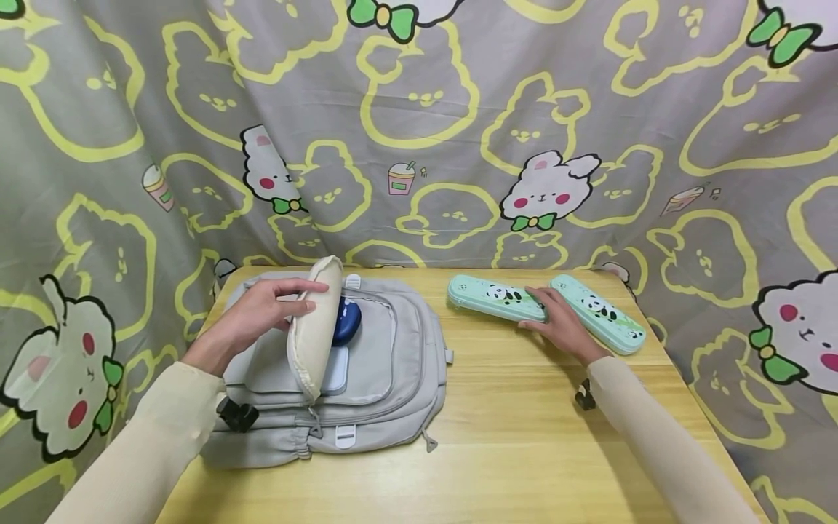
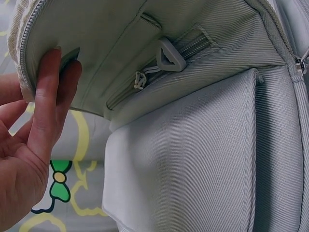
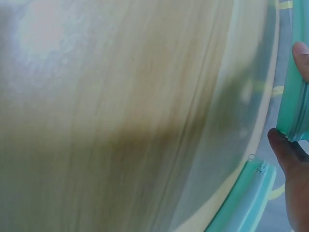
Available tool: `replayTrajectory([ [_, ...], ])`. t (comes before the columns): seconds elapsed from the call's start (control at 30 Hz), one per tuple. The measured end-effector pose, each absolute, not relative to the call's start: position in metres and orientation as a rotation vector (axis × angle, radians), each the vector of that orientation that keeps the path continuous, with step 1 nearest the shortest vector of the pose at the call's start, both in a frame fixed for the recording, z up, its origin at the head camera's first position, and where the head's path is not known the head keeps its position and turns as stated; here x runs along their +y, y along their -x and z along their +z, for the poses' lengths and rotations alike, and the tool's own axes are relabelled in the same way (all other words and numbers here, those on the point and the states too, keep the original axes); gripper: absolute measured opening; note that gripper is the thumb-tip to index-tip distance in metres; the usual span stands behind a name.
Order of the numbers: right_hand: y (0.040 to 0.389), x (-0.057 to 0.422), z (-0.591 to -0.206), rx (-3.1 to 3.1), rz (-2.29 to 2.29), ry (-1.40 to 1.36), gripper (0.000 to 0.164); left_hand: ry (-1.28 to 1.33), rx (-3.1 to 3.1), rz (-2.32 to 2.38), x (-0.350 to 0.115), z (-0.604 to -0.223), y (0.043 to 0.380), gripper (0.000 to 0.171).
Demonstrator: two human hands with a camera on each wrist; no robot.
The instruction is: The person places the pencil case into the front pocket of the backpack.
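A grey backpack (image 1: 419, 364) lies on the table with its front pocket unzipped. My left hand (image 1: 262, 313) pinches the edge of the pocket flap (image 1: 321, 327) between thumb and fingers and holds it raised; the left wrist view shows the flap's lining (image 2: 96, 58) and a zipper pull (image 2: 170, 55). On the right, my right hand (image 1: 563, 324) grips the right end of a mint-green pencil case (image 1: 487, 295) with a panda on it. A second, matching pencil case (image 1: 609, 316) lies beside that hand. In the right wrist view the held case (image 3: 289, 101) shows at the edge.
Inside the pocket are a dark blue rounded item (image 1: 347, 322) and a pale blue flat item (image 1: 337, 371), partly hidden by the flap. A patterned curtain (image 1: 445, 211) hangs behind the wooden table (image 1: 511, 437). Zipper pulls and straps stick out along the backpack's near side.
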State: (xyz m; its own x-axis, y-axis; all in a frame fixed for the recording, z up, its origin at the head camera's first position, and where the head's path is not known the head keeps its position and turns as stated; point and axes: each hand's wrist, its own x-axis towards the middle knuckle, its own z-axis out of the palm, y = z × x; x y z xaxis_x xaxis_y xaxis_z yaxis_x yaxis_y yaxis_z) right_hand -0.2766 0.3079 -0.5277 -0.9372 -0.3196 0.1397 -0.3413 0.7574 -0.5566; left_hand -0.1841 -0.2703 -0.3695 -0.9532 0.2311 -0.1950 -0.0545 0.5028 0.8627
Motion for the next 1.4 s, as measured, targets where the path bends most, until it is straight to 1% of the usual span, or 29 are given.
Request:
replayTrajectory([
  [0.27,0.266,0.309,-0.518,-2.894,0.926,-0.588,0.091,-0.15,2.47,1.426,-0.27,-0.368,0.184,0.046],
  [0.67,0.252,0.304,-0.515,-2.857,0.854,-0.677,0.091,-0.151,2.472,1.426,-0.271,-0.369,0.183,0.046],
  [1.07,0.237,0.275,-0.505,-2.807,0.89,-0.789,0.089,-0.143,2.474,1.423,-0.272,-0.371,0.182,0.045],
  [1.4,0.224,0.248,-0.506,-2.722,0.889,-0.912,0.088,-0.154,2.485,1.42,-0.272,-0.371,0.183,0.045],
])
